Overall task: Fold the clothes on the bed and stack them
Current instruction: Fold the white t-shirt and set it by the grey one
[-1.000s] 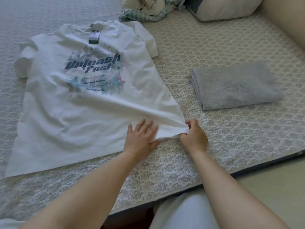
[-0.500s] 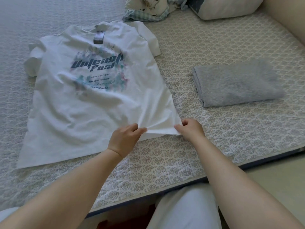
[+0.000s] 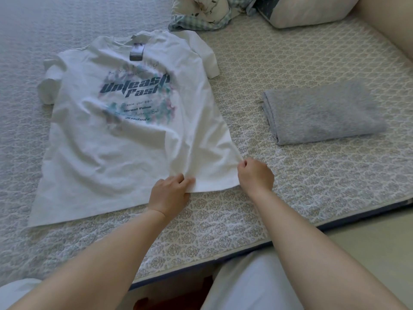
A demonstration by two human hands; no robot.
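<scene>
Lifted slightly since before, the white cotton t-shirt [image 3: 125, 157] hem is pinched by both left hand [image 3: 171, 193] and right hand [image 3: 254, 175] fingers.

Soft, even daylight fills the scene, brightest on the white printed cotton T-shirt [image 3: 125, 139], whose folds carry only faint grey shadows. The folded grey fleece cloth [image 3: 324, 113] at right looks slightly blurred. Wide-angle distortion bends the quilted patterned bedspread [image 3: 301, 186] at the near edge.

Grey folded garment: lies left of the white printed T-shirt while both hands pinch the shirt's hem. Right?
Not quite. The head view shows the grey folded garment right of the white printed T-shirt, not left. The left hand and right hand do pinch its hem.
</scene>
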